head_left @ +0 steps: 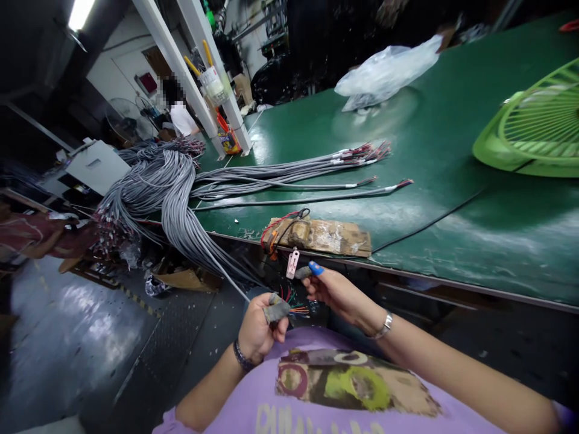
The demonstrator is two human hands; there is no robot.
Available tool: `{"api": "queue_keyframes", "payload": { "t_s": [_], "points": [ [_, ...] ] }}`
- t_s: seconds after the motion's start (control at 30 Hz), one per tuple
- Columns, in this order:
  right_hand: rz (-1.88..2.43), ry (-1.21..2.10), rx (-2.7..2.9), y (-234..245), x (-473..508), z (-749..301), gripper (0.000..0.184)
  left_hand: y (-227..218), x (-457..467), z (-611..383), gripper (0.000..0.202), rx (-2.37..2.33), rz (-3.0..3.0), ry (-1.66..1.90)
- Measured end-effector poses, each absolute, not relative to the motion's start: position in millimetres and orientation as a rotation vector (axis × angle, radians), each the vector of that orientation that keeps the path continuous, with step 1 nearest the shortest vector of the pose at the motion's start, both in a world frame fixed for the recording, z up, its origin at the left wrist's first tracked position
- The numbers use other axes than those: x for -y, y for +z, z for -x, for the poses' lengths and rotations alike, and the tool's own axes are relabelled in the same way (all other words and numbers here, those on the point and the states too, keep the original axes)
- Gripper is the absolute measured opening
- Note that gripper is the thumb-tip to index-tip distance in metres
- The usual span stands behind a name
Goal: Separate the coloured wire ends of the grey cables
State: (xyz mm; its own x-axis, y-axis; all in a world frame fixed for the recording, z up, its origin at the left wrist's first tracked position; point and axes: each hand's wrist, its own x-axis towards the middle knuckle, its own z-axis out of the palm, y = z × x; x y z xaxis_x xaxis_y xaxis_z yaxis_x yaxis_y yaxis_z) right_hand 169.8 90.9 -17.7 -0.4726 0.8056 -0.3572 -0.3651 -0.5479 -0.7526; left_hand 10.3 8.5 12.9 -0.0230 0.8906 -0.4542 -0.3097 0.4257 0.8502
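Note:
My left hand [262, 325], with grey wrapping on a digit, is closed around a grey cable [235, 288] close to its end. Thin coloured wires [298, 310] fan out of that end toward the right. My right hand [337, 292] is up and to the right, fingers pinched together, with a blue cover on the thumb and grey wrapping on a finger. Whether anything sits in that pinch I cannot make out. Just left of its fingertips is a small pale pink tag-like piece [293, 264], below a worn wooden block [335, 236] at the table edge.
A large bundle of grey cables [176, 187] drapes over the left end of the green table [434, 229]. More stripped cables [289, 172] lie across it. A green fan [534, 126], a plastic bag [389, 72] and a post [217, 78] stand around. A person [181, 114] is behind.

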Motion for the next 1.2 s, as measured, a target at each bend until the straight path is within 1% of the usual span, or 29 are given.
{"api": "queue_keyframes", "payload": {
  "t_s": [0.1, 0.17, 0.27, 0.37, 0.53, 0.7, 0.97, 1.2],
  "points": [
    [0.848, 2.182, 0.801, -8.8, -98.8, -162.1, 0.04, 17.5, -17.9, -7.8, 0.032, -1.152, -0.568, 1.043],
    [0.767, 2.225, 0.803, -0.7, -102.8, -155.1, 0.04, 18.9, -24.3, -6.9, 0.029, -1.098, -0.538, 1.049],
    [0.695, 2.219, 0.777, 8.8, -104.5, -146.9, 0.039, 20.8, -32.2, -6.3, 0.028, -1.044, -0.499, 1.055],
    [0.717, 2.16, 0.76, 12.6, -101.6, -143.4, 0.039, 23.0, -36.5, -6.5, 0.029, -1.02, -0.481, 1.047],
    [0.803, 2.051, 0.767, 14.9, -96.5, -144.7, 0.037, 23.4, -36.9, -9.3, 0.029, -1.006, -0.467, 0.992],
    [0.691, 2.11, 0.648, 12.4, -95.9, -145.8, 0.032, 20.2, -36.9, -10.4, 0.027, -0.984, -0.442, 0.947],
    [0.716, 2.078, 0.55, 9.9, -95.3, -141.2, 0.027, 16.3, -39.9, -11.8, 0.022, -1.009, -0.387, 0.914],
    [0.671, 2.146, 0.536, 6.4, -94.7, -146.0, 0.03, 19.7, -35.1, -11.3, 0.024, -1.016, -0.4, 0.942]
  ]
}}
